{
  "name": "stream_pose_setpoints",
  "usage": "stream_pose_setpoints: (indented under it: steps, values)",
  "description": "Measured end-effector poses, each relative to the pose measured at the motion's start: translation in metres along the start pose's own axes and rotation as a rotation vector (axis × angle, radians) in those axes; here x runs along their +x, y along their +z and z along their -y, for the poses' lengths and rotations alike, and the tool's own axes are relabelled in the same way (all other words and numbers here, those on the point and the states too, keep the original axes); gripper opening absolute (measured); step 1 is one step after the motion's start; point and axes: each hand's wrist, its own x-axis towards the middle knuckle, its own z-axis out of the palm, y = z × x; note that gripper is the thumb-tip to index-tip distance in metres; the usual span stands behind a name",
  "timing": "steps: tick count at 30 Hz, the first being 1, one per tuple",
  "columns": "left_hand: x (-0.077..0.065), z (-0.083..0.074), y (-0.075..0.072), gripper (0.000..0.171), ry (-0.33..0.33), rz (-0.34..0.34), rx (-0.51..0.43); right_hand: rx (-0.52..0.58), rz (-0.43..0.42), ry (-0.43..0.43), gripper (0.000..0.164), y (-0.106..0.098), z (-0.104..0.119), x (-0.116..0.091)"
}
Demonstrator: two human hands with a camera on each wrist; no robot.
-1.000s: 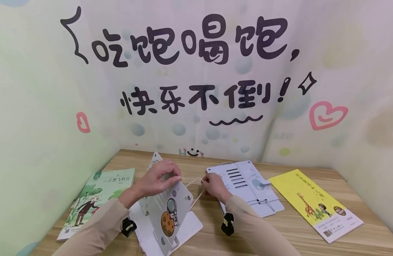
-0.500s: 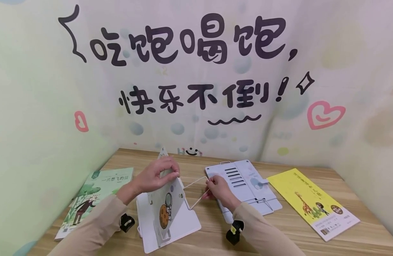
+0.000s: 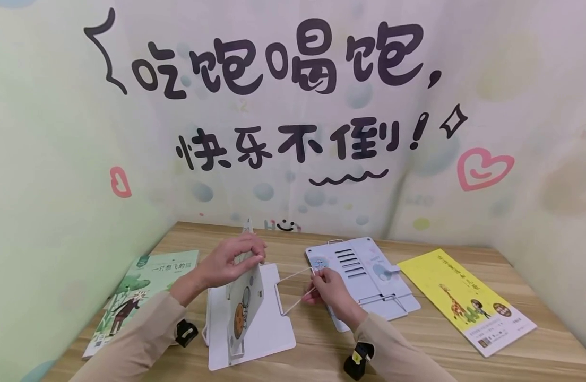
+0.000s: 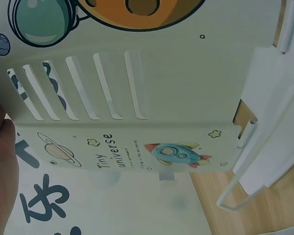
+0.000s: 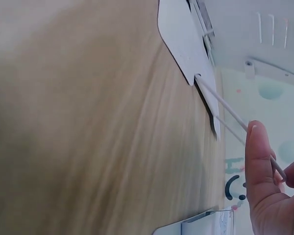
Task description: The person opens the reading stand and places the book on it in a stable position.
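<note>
A white metal book stand [image 3: 274, 339] lies with its base plate on the table, and its printed panel [image 3: 247, 302] rises steeply from it. My left hand [image 3: 233, 261] grips the top edge of this panel, fingers over one side and thumb on the other. In the left wrist view the panel [image 4: 196, 88] shows slots and space drawings, with part of my left hand [image 4: 1, 181] at the edge. My right hand [image 3: 335, 292] pinches the far end of the wire bracket [image 3: 295, 275]. In the right wrist view the wire [image 5: 225, 105] runs from the plate's edge to my fingers.
A second, folded book stand [image 3: 369, 257] lies just beyond my right hand. To the left is a green-covered book [image 3: 149, 297]; a yellow book [image 3: 465, 297] lies to the right. A printed cloth backdrop [image 3: 293, 207] stands behind the wooden table [image 3: 331, 350].
The printed panel has swung up steeper and leftward, baring more of the base plate. My right hand has drawn the wire bracket slightly right and lower, away from the panel.
</note>
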Motion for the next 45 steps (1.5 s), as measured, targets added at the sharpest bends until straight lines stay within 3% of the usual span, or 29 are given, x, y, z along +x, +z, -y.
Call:
stream_pose_setpoints:
  steps: [8, 16, 22, 26, 30, 36, 39, 45]
  values:
    - [-0.002, 0.0, -0.005, 0.019, -0.039, 0.006, 0.016, 0.035, 0.001, 0.023, 0.018, -0.003, -0.004, -0.012]
    - [-0.005, 0.0, -0.015, 0.021, -0.017, -0.012, 0.055, 0.085, -0.015, 0.022, 0.018, -0.004, -0.006, -0.027]
    - [-0.011, -0.001, -0.024, 0.023, -0.033, -0.028, 0.099, 0.088, -0.03, -0.02, 0.016, 0.005, 0.0, -0.033]
    - [-0.014, -0.002, -0.028, 0.024, -0.009, -0.048, 0.1, 0.031, 0.017, -0.091, 0.02, 0.013, 0.003, -0.033]
    - [-0.015, -0.002, -0.029, 0.025, 0.015, -0.059, 0.104, -0.05, 0.132, -0.176, 0.027, 0.018, 0.003, -0.031]
    - [-0.014, -0.002, -0.029, 0.024, 0.027, -0.055, 0.147, -0.259, 0.314, -0.257, 0.013, 0.019, -0.008, -0.027]
    - [-0.013, -0.004, -0.028, 0.024, 0.035, -0.053, 0.15, -0.306, 0.334, -0.244, 0.011, 0.02, -0.013, -0.026]
    - [-0.012, -0.005, -0.026, 0.024, 0.057, -0.064, 0.149, -0.301, 0.331, -0.21, 0.003, 0.025, -0.014, -0.02]
